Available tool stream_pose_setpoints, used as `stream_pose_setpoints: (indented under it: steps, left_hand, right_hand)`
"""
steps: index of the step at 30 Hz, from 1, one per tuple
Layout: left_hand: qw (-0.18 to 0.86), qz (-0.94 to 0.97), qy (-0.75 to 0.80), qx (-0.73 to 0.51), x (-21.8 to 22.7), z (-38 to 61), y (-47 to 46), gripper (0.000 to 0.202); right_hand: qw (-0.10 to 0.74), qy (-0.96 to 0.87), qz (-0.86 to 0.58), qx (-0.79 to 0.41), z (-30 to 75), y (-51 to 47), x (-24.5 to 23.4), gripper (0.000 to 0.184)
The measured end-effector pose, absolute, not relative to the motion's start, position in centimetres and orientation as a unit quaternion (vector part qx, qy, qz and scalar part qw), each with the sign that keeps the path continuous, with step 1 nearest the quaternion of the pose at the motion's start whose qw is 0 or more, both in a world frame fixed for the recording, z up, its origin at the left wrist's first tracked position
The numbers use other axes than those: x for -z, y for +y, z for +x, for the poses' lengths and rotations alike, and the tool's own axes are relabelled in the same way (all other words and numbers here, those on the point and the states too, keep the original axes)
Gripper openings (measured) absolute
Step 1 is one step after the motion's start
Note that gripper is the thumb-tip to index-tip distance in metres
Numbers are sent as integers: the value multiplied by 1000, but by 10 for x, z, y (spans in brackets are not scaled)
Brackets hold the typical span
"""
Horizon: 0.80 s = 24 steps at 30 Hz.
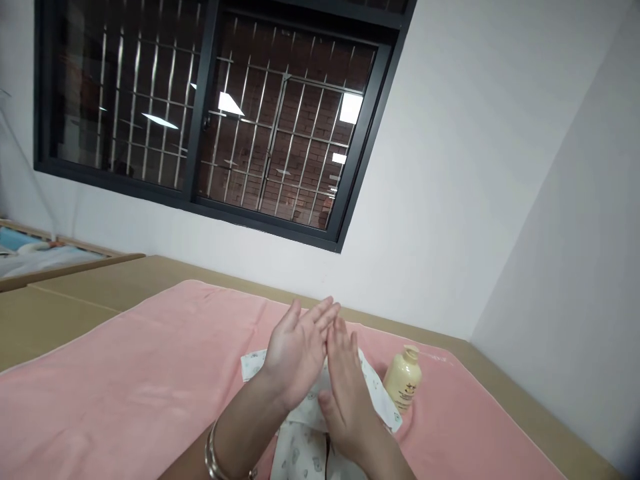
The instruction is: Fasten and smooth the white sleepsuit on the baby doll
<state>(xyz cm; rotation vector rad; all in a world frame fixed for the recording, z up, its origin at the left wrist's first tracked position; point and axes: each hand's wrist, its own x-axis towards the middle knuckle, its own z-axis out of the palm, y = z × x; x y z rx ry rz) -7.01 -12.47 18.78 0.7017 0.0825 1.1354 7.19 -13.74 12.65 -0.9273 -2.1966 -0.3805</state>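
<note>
My left hand [296,357], with a silver bangle on its wrist, is held up with the palm showing and the fingers stretched out. Against its fingertips, or very close to them, is my right hand [350,397], also flat with straight fingers. Neither hand holds anything that I can see. Below and behind them lies a white baby garment [299,455] with a small grey-green print, partly hidden by the hands and forearms. A pale yellow bottle [403,380] with dark lettering stands upright just right of the garment.
A pink blanket [150,360] is spread over a tan padded surface [65,303]. White walls [450,167] rise behind and at the right. A dark-framed window [265,227] with metal bars is above. At the far left is a wooden-edged frame [90,267] with blue and white items.
</note>
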Motion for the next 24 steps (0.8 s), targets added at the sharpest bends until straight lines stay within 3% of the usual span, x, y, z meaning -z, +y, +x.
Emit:
stream_pose_setpoints:
  steps: [9,14,17,20,22,24]
  left_hand:
    - [755,370,98,-532,-129,-8,-83,70]
    - [734,437,159,-495,-113,15,-68,66]
    - [629,515,277,-511,-102,4,-40,64]
    - [398,595,419,-558,-79,-8,-6,61]
    - [303,630,467,-542,-61,-10,9,59]
    - [292,638,487,-520,-43,-7,15,58]
  right_hand:
    - [391,-869,-295,69,61,-146,-116,71]
    - [401,-840,-341,135,95,-92,-108,65]
    - [349,-807,-459,129,104,-61,-84,63]
    - [235,-756,-610,29,99,-46,-57,58]
    - [174,-763,-622,2,93,-44,-47,55]
    - [146,-798,-585,8,93,-44,-45,56]
